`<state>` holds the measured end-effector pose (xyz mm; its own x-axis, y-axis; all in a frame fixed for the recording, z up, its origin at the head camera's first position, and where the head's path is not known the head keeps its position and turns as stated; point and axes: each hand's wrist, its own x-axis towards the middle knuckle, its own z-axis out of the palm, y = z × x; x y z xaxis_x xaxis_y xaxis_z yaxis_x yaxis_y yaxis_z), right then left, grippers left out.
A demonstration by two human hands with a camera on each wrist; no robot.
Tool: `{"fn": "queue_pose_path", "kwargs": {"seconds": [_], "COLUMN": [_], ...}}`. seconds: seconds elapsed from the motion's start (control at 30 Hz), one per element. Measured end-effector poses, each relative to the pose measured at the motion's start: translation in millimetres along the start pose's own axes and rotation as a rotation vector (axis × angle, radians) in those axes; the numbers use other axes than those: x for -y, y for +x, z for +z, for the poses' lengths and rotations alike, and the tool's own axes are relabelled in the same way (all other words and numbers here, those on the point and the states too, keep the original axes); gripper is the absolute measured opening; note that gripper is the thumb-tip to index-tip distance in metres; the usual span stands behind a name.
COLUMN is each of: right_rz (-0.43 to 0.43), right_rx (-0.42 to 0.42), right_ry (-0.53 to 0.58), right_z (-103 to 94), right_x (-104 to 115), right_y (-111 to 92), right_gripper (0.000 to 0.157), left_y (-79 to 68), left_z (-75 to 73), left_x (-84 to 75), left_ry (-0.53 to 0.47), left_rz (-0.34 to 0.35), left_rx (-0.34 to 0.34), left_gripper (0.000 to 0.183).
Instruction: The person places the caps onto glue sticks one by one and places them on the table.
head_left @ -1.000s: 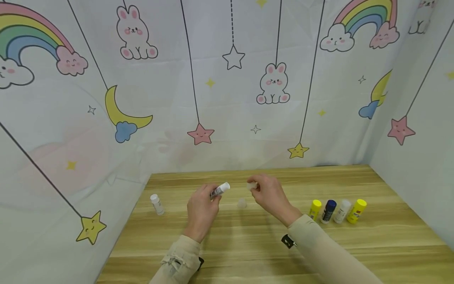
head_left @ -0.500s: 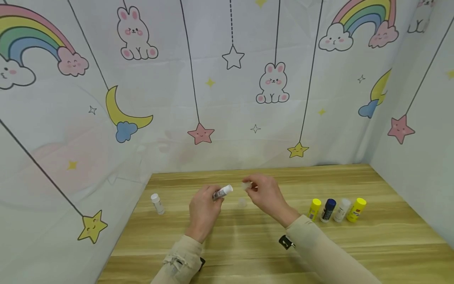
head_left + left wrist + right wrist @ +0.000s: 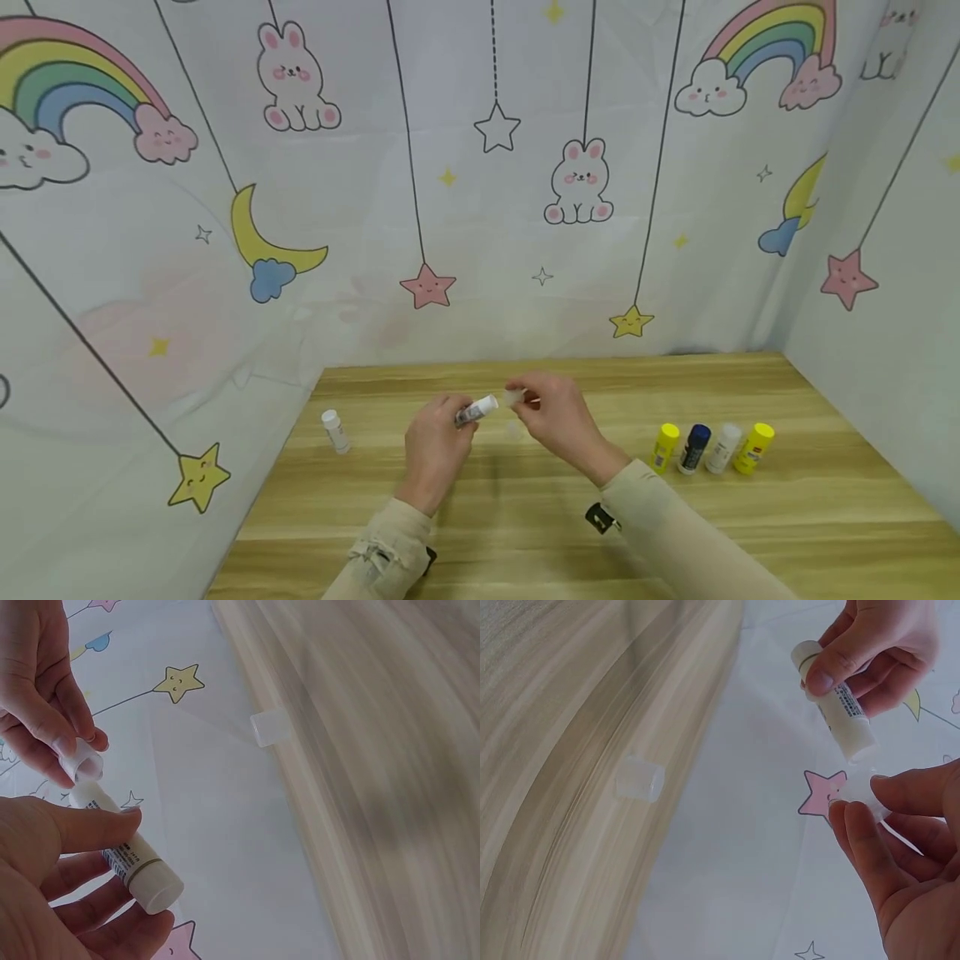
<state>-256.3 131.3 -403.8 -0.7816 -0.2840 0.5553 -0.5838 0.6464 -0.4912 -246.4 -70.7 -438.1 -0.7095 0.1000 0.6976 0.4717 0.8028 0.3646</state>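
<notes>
My left hand grips a white glue stick round its labelled barrel, tilted above the table. Its uncapped white end points at my right hand. Between thumb and fingertips that hand pinches a translucent cap, its opening facing the glue stick's end. In the left wrist view cap and stick almost meet; whether they touch I cannot tell. Below and between the hands a second translucent cap stands on the wooden table.
A white glue stick stands alone at the left. On the right several more stand in a row: a yellow one, a dark blue-capped one, a white one and another yellow one. A printed curtain hangs behind the table.
My right hand has moved left with the cap, towards the glue stick. My left hand has shifted slightly right, so the gap between stick and cap has narrowed.
</notes>
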Motion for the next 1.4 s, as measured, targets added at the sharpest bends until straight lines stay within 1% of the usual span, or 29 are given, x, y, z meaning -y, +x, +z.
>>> {"fn": "queue_pose_path", "kwargs": {"seconds": [0.33, 0.73, 0.9, 1.4], "right_rz": [-0.020, -0.031, -0.039, -0.054], "right_rx": [-0.014, -0.007, -0.004, -0.015], "right_ry": [0.030, 0.042, 0.044, 0.046], "right_z": [4.1, 6.2, 6.9, 7.0], "right_x": [3.5, 5.3, 5.8, 6.6], "right_y": [-3.3, -1.6, -1.6, -2.2], "right_gripper": [0.022, 0.022, 0.022, 0.021], "left_y": [-3.4, -2.0, -1.5, -0.1], "left_z": [1.4, 1.6, 1.8, 0.6], "left_x": [-2.8, -4.1, -4.6, -7.2], "left_ry": [0.007, 0.007, 0.008, -0.002], "left_rz": [-0.003, -0.003, 0.007, 0.015], "left_rx": [0.007, 0.002, -0.003, -0.006], "left_gripper": [0.029, 0.028, 0.028, 0.028]}}
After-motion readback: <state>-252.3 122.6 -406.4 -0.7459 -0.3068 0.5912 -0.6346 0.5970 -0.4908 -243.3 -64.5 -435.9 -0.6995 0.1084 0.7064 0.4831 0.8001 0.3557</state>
